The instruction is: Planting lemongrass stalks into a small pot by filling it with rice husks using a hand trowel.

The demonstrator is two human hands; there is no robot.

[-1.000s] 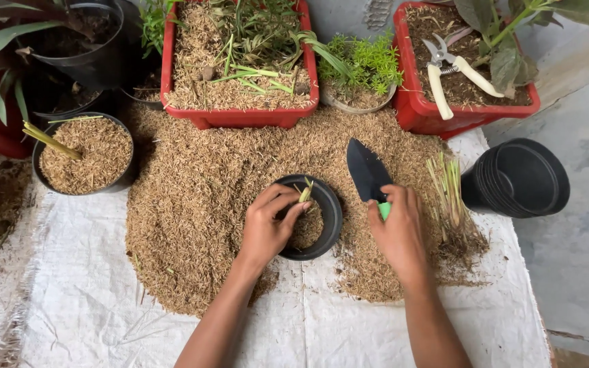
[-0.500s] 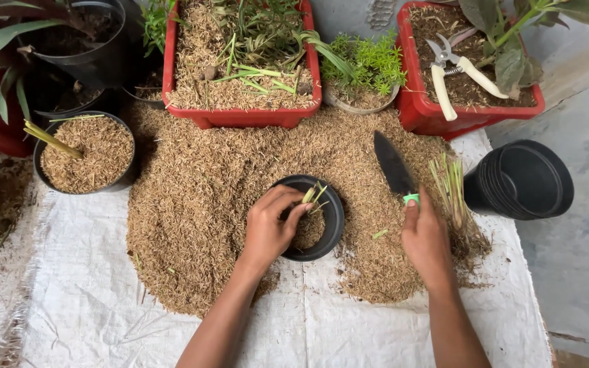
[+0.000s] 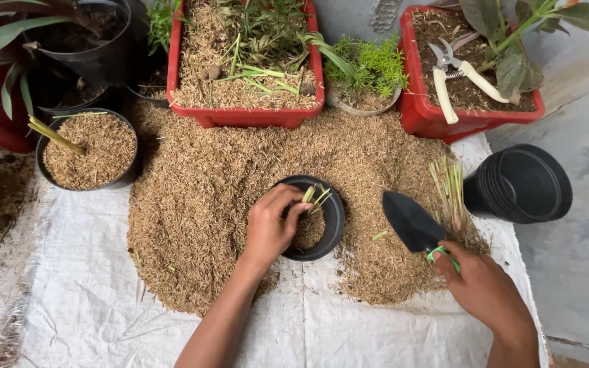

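A small black pot (image 3: 328, 225) sits in a wide pile of rice husk (image 3: 206, 197). My left hand (image 3: 270, 228) reaches into it and pinches a green plant cutting (image 3: 311, 197) upright against the husk inside. My right hand (image 3: 485, 289) grips the green handle of a black trowel (image 3: 410, 221), whose blade points up-left and hovers just above the husk right of the pot. A bundle of rooted green cuttings (image 3: 451, 197) lies beside the trowel blade.
Stacked black pots (image 3: 523, 180) stand at the right. Two red planters (image 3: 247, 112) (image 3: 431, 112) line the back, with pruning shears (image 3: 455, 71) in the right one. A husk-filled black pot (image 3: 90, 146) stands at the left. White woven sheeting (image 3: 90, 300) covers the surface.
My right hand has drawn back toward the lower right with the trowel, tipping its blade from upright to slanted. The left hand stays in the pot holding the cutting.
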